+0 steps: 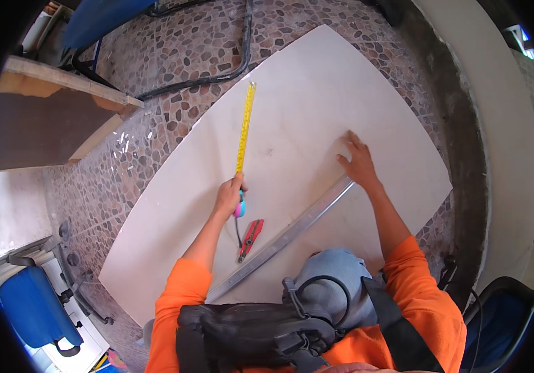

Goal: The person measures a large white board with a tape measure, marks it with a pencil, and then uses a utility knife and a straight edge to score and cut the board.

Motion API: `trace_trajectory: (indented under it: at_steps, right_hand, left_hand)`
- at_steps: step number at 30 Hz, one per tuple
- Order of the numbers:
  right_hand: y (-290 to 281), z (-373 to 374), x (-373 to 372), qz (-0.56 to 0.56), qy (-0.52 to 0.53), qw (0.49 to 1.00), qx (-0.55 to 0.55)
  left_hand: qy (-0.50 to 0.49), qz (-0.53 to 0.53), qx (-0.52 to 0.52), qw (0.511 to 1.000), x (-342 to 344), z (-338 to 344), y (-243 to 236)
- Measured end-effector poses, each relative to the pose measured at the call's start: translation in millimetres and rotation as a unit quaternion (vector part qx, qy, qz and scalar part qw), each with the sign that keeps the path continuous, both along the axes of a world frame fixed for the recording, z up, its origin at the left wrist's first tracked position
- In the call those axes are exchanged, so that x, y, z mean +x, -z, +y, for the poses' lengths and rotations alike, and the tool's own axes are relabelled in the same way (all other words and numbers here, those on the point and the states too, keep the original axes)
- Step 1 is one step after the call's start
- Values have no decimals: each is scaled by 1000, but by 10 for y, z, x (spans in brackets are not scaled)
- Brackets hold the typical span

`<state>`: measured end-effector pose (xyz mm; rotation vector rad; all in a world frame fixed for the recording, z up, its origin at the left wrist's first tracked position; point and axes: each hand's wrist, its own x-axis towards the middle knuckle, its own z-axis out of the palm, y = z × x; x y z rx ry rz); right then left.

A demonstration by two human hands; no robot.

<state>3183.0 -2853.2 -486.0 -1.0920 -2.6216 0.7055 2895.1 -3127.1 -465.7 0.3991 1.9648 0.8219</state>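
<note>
Left hand [228,196]: grip clenched on a tape measure with pink-and-turquoise case and extended yellow blade [242,149]; the tape is over a large, flat, whitish board [292,99], blade tip near its far-left edge; right hand [360,163]: grip released, fingers spread, near the far end of a long silver metal bar [292,231]; board contact cannot be told; a red-and-dark utility knife [251,240] lies beside the bar.
</note>
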Motion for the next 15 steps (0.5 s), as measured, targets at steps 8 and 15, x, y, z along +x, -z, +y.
trace_trajectory:
  at_steps: [8, 15]
  right_hand:
    - [-188, 344, -1139, 8, -33, 999, 41]
    - [31, 325, -1849, 42, 4, 989, 139]
  left_hand:
    - [62, 358, -123, 923, -469, -218, -122]
    - [77, 499, -43, 862, -341, -551, 66]
